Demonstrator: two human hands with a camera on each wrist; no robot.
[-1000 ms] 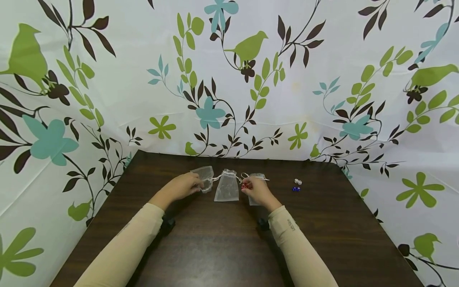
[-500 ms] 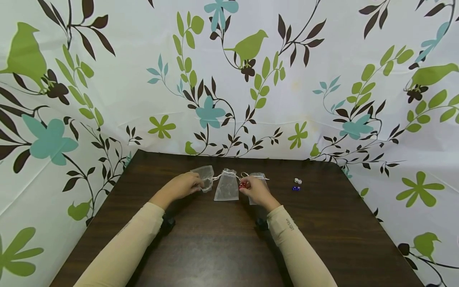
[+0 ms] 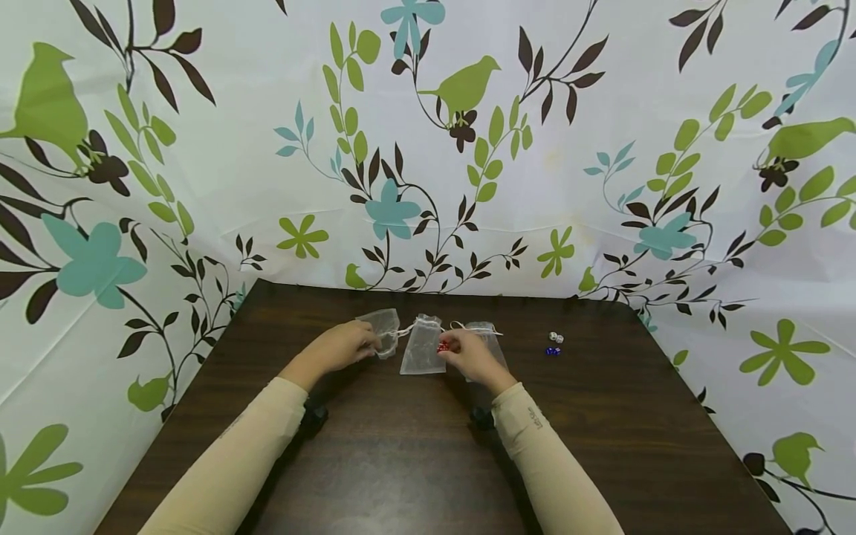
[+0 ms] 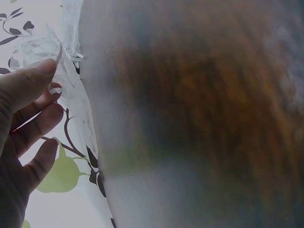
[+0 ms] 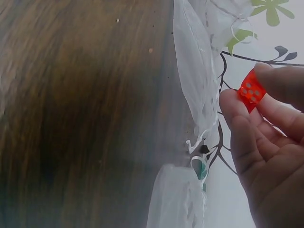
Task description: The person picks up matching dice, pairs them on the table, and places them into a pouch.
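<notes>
Hands well apart, both working. Your left hand (image 3: 339,345) pinches an edge of the left bag (image 3: 380,331) between thumb and forefinger, the other fingers loose behind. Your right hand (image 3: 476,355) pinches a red die (image 5: 251,90) at the fingertips, spots showing. From the head view the die sits before the right edge of the middle bag (image 3: 423,349); the right-wrist view suggests it is lifted off the table (image 3: 388,446). Cannot tell if a second red die hides behind the thumb.

Step in hand: looks like bringing the die across toward the left bag. Best worked, I judge, with the die carried a little high, so the knuckles do not drag the middle bag or snag its ribbon. A light pinch should do on the left; thin mesh probably slips and folds, so part the mouth fully before the die comes near. Fingertips only on the die, for a clean release.

Containers: three sheer bags. Left one crumpled, mouth unclear. Middle one flat, gathered at its far end, no dice showing through. Right bag (image 3: 487,333) partly under your hand, contents uncertain. White dice (image 3: 556,338) and blue dice (image 3: 553,351) lie outside, off to the right.
</notes>
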